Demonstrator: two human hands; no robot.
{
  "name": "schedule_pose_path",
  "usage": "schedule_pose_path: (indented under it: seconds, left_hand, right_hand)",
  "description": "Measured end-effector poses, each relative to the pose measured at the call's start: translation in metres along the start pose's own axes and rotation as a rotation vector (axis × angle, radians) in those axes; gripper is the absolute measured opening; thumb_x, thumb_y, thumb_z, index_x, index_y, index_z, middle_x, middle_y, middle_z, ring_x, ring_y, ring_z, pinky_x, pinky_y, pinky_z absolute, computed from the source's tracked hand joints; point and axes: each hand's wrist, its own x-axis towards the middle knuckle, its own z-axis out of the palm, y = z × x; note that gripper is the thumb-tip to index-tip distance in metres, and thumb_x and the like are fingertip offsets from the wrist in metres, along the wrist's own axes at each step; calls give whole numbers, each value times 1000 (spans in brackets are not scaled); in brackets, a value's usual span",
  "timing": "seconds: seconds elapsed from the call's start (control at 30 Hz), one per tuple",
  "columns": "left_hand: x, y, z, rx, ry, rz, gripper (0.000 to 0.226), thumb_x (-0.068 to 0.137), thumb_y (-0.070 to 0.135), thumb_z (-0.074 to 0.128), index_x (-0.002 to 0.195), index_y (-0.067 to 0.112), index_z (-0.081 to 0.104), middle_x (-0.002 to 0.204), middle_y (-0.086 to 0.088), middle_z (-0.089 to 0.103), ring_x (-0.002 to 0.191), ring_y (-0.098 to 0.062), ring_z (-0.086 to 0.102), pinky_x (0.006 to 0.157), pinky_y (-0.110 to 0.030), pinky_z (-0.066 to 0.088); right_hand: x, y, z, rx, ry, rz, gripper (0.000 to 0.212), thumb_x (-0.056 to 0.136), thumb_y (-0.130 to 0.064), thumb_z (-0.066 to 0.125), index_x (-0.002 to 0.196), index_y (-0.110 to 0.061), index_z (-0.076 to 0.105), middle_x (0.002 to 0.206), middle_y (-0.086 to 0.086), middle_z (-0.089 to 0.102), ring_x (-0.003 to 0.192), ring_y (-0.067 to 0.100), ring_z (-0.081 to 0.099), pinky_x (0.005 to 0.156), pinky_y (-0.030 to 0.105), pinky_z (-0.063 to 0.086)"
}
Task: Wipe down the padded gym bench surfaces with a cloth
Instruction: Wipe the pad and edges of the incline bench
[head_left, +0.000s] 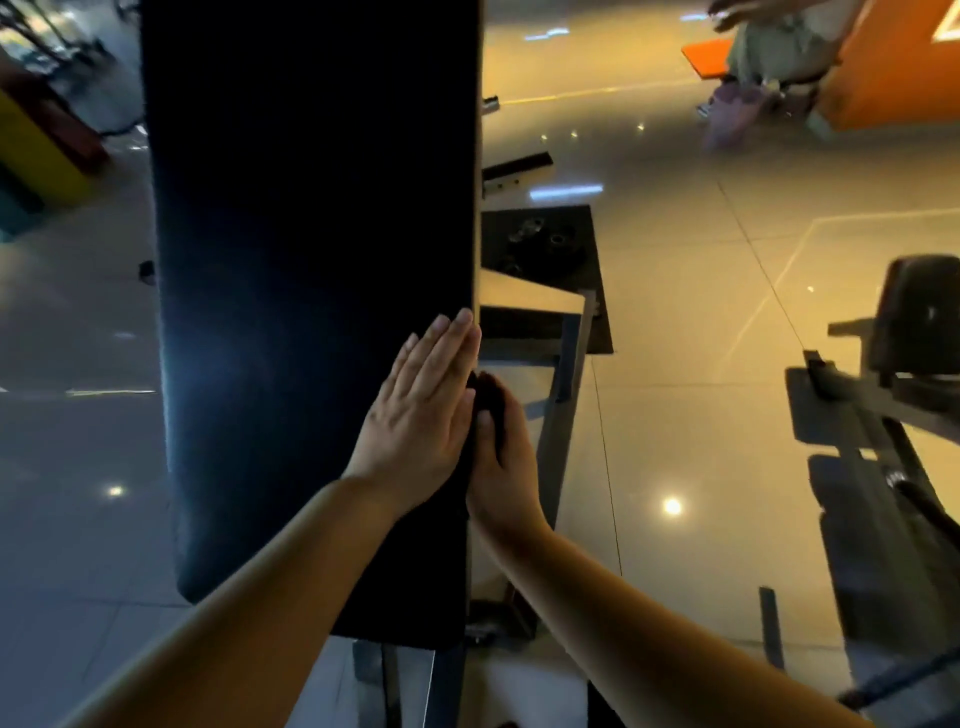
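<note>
A long black padded bench (291, 260) runs from the top of the view down toward me. My left hand (421, 410) lies flat on its top surface near the right edge, fingers together and nothing in it. My right hand (506, 467) is against the right side edge of the pad. It presses a dark cloth (491, 402) to that side. The cloth is small and mostly hidden between the hand and the pad.
The bench's metal frame (563, 364) juts out to the right over a black mat with weight plates (540, 244). Another machine (904, 374) stands at the right. A person (779, 52) is at the far top right, and a yellow box (41, 156) at the left.
</note>
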Motion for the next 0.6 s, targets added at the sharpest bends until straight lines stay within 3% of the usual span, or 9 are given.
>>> schedule_pose_path:
  seconds: [0.07, 0.13, 0.23, 0.3, 0.4, 0.53, 0.6]
  left_hand:
    - [-5, 4, 3, -70, 36, -111, 59, 105, 27, 31, 159, 22, 6, 166, 9, -4, 152, -6, -9, 123, -28, -7]
    - [-7, 9, 7, -110, 97, -194, 59, 105, 27, 32, 158, 23, 9, 166, 12, -3, 153, -9, -5, 123, -28, -4]
    - [-1, 19, 10, -171, 185, -331, 55, 105, 32, 28, 157, 27, 11, 164, 23, -5, 152, -7, -2, 122, -21, -2]
    - [6, 28, 10, -202, 223, -455, 53, 105, 37, 23, 156, 29, 13, 163, 23, -3, 151, -3, -2, 121, -17, -2]
    - [16, 43, 12, -151, 279, -557, 52, 104, 39, 21, 154, 29, 12, 163, 17, 3, 151, -1, -2, 120, -16, -2]
    - [20, 57, 21, -216, 410, -640, 51, 105, 40, 28, 154, 36, 16, 163, 19, 11, 152, -9, 10, 124, -34, 14]
    - [18, 60, 22, -312, 477, -672, 49, 104, 40, 35, 152, 40, 24, 162, 18, 18, 151, -11, 15, 122, -46, 24]
  right_hand:
    - [-13, -1, -2, 45, -67, 76, 36, 108, -25, 43, 143, -28, 48, 136, -9, 59, 127, 7, 55, 104, 25, 46]
    - [-22, -3, -5, 30, -130, 70, 35, 107, -33, 44, 141, -41, 47, 132, -24, 60, 124, -3, 55, 102, 25, 50]
    - [6, -18, -18, -226, -221, -136, 35, 109, -15, 37, 137, -34, 49, 120, -23, 67, 117, -1, 61, 90, 16, 53]
    - [47, -32, -22, -253, -204, -237, 37, 111, -18, 35, 144, -30, 45, 133, -10, 63, 126, 9, 57, 99, 30, 53]
    - [105, -49, -19, -191, -212, -313, 52, 108, -26, 37, 158, -25, 21, 159, 1, 34, 146, 18, 35, 116, 50, 36]
    - [98, -30, -28, -293, -448, -482, 61, 106, -14, 41, 160, -18, 13, 169, 0, 4, 156, 21, 4, 124, 47, 21]
    - [95, -10, -39, -481, -558, -706, 64, 100, -14, 48, 158, -17, 21, 169, 0, 3, 155, 34, -2, 120, 58, 24]
